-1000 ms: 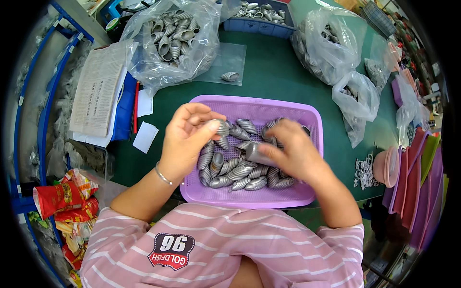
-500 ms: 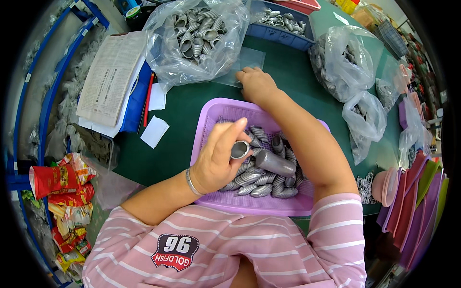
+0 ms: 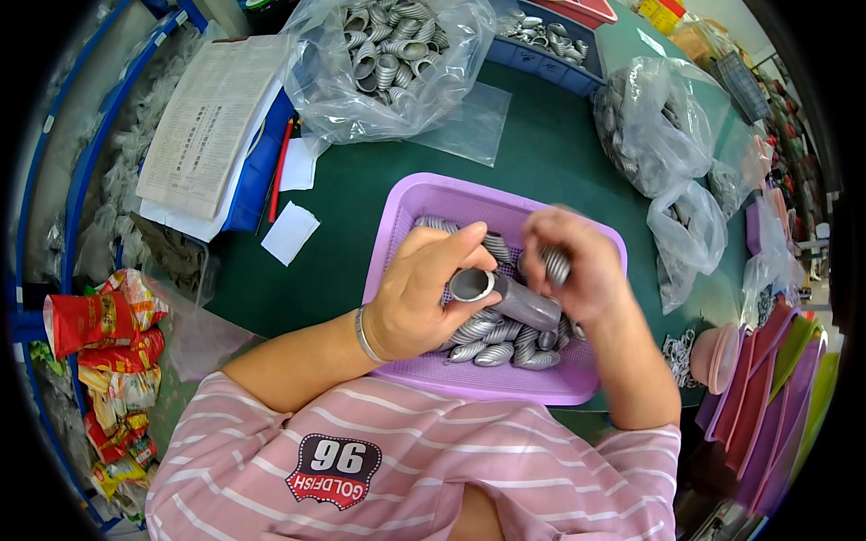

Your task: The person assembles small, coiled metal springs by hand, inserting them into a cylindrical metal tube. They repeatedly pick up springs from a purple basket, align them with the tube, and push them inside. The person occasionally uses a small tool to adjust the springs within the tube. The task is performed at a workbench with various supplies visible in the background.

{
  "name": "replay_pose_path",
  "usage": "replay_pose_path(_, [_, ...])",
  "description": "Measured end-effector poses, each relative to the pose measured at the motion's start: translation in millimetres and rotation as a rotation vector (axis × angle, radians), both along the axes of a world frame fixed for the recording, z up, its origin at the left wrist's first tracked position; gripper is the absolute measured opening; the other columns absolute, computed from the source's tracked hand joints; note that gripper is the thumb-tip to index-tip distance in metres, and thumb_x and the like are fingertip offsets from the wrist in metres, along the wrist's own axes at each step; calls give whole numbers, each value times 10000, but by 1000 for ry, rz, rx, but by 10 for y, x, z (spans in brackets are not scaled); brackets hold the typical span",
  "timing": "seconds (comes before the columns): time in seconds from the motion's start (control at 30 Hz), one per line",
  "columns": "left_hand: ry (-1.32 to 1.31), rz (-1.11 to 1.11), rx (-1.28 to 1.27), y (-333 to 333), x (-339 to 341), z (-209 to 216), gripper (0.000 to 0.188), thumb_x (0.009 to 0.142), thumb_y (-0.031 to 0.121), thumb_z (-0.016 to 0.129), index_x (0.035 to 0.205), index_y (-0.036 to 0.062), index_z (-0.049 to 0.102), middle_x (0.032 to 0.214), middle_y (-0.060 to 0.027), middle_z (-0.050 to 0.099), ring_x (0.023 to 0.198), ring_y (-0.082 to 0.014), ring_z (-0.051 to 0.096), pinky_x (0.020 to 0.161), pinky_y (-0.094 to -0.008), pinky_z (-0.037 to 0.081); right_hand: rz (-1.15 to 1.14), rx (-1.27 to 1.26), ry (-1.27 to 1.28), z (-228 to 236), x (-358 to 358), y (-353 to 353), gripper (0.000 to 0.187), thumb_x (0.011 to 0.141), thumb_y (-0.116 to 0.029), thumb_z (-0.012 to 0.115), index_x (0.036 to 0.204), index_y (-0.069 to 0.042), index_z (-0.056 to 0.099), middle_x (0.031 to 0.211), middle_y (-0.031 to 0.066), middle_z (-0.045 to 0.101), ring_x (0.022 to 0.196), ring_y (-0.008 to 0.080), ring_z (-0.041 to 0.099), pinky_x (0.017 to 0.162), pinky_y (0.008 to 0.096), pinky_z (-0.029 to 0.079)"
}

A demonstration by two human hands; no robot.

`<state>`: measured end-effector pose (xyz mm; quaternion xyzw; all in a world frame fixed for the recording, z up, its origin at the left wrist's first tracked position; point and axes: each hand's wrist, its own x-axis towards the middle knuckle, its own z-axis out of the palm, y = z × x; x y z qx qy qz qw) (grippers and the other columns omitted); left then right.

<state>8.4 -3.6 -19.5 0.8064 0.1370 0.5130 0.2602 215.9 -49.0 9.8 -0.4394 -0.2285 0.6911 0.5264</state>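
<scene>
Over a purple basket [image 3: 390, 225], my left hand [image 3: 417, 287] is closed round a grey ribbed sleeve, its round open end [image 3: 471, 285] facing up between thumb and fingers. My right hand [image 3: 585, 269], blurred by motion, has its fingers round a silver-grey spiral-ribbed piece [image 3: 556, 265] above the basket's right side. Between the hands, a smooth dark grey cylinder [image 3: 526, 305] lies on the heap. Several spiral-ribbed grey pieces [image 3: 493, 353] fill the basket below; my hands hide part of them.
Beyond the basket stands a clear bag [image 3: 311, 113] of ribbed pieces, beside a flat plastic sheet [image 3: 474, 126]. A blue bin [image 3: 568, 77] sits behind, more filled bags [image 3: 654, 126] at right. Papers [image 3: 212, 135], a red pencil [image 3: 280, 171] and white slips [image 3: 290, 233] lie left.
My right hand has come back from the plastic sheet by the far bag to above the basket, with a ribbed piece in its fingers. My left hand keeps its hold, shifted slightly right.
</scene>
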Motion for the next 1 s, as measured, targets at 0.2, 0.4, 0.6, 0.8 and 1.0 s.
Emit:
replay_pose_path(0.2, [-14,-106,-253,-23,-3,-114,763,672,28,821,1330,-13,438,933,-101,648,778,-234,589,697,-330,483,185,66,-254,-56,-384,-285,303,899,-243,672,1049,19,650,750,15,599,581,98,526,503,218,400])
replay_pose_path(0.4, [-63,-400,-899,42,6,-157,584,784,39,761,1286,-24,470,1066,-87,585,854,-120,594,702,-241,511,-61,699,-1000,-92,-322,-289,280,760,-40,754,1019,-3,654,842,85,618,673,152,576,586,262,469])
replay_pose_path(0.6, [-5,-439,-830,78,-10,-116,401,865,-35,644,1240,-41,500,1140,-116,553,1020,-153,594,850,-267,513,-184,698,-994,-105,-358,-267,306,755,-13,744,1044,1,646,874,92,607,671,166,576,581,270,473])
replay_pose_path(0.8, [-89,-378,-712,28,10,-86,466,808,-96,669,1236,-26,499,1140,-118,553,1041,-179,593,897,-293,493,-100,685,-988,-173,-256,-267,276,757,15,734,1022,8,656,850,87,622,670,154,578,596,261,476])
replay_pose_path(1.0, [-80,-385,-765,47,9,-120,432,808,-97,668,1205,-22,512,1130,-122,581,1045,-174,596,898,-297,496,-149,690,-989,-153,-274,-275,261,766,4,734,1016,12,659,827,81,623,654,142,575,592,256,471])
